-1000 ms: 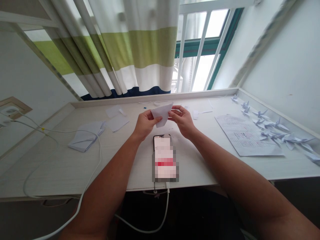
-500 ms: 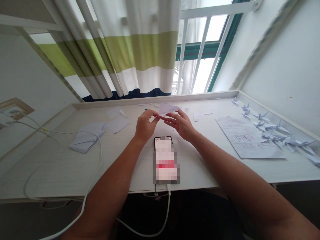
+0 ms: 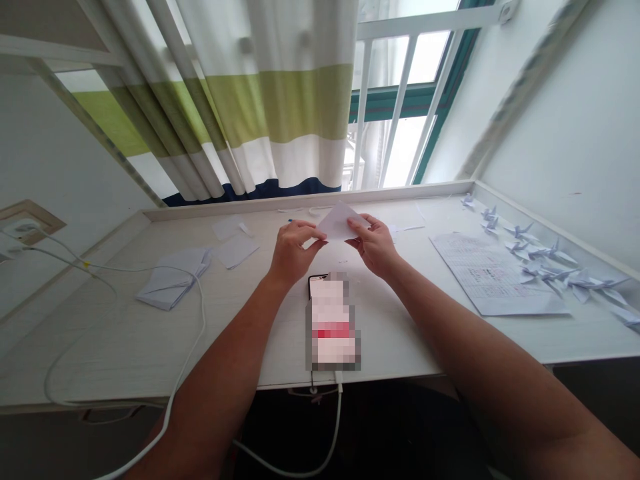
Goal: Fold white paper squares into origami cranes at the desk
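A small folded piece of white paper (image 3: pixel 339 223) is held above the middle of the desk by both hands. My left hand (image 3: pixel 293 249) pinches its left edge between thumb and fingers. My right hand (image 3: pixel 376 244) grips its right side with fingers curled round it. Just below the hands a phone (image 3: pixel 331 320) lies flat on the desk, its screen lit and a white cable running from its near end.
A stack of white paper sheets (image 3: pixel 173 279) lies at the left, with loose squares (image 3: pixel 234 250) beyond it. A printed sheet (image 3: pixel 495 273) and several folded paper cranes (image 3: pixel 547 263) sit along the right wall. A white charging cable (image 3: pixel 190 347) loops across the left of the desk (image 3: pixel 125 333).
The folded paper was turned from upright to flat and back to a tilted pose. Both hands stayed on it, shifting slightly forward over the desk.
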The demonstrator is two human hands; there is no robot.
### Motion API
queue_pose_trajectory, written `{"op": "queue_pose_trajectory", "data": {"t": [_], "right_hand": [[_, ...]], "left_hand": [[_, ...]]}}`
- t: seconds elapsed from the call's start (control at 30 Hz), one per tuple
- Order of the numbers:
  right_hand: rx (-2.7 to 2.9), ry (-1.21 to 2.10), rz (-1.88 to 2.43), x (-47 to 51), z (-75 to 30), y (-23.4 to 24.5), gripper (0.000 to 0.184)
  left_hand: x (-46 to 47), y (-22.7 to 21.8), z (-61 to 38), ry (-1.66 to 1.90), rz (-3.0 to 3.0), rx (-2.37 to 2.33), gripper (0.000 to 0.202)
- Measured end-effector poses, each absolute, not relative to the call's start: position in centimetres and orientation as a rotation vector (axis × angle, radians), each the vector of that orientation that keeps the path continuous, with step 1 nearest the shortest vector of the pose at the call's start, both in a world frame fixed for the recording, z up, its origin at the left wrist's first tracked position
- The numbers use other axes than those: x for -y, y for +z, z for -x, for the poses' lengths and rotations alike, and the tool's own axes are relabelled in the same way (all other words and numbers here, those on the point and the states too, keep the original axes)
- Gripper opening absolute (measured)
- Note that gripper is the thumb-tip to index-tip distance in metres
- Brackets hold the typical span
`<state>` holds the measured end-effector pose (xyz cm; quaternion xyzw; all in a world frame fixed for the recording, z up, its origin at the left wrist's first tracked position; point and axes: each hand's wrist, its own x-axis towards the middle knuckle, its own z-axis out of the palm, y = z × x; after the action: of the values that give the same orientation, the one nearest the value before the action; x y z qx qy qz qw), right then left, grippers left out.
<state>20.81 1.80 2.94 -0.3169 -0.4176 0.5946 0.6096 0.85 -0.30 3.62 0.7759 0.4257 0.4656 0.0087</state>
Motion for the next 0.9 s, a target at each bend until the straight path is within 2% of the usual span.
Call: {"op": "queue_pose_trajectory", "data": {"t": [0.17, 0.4, 0.63, 0.77, 0.9], "right_hand": [[1.0, 1.452, 0.669, -1.3, -21.0, 3.4, 0.036], [1.022, 1.392, 0.749, -1.6, -21.4, 3.6, 0.017], [1.123, 1.287, 0.754, -1.2, -20.9, 3.8, 0.04], [1.209, 1.265, 0.735, -0.8, -20.7, 3.9, 0.06], [1.258, 1.28, 0.693, -0.6, -20.9, 4.0, 0.058]], "left_hand": [[0.5, 3.8, -1.0, 1.514, -2.143, -1.318, 0.007], [0.6, 3.5, -1.2, 1.408, -1.836, -1.259, 0.02], [0.6, 3.3, -1.3, 1.312, -1.8, -1.203, 0.034], [0.4, 3.2, -1.3, 1.344, -1.865, -1.23, 0.035], [0.4, 3.4, -1.4, 1.401, -1.838, -1.233, 0.033]]}}
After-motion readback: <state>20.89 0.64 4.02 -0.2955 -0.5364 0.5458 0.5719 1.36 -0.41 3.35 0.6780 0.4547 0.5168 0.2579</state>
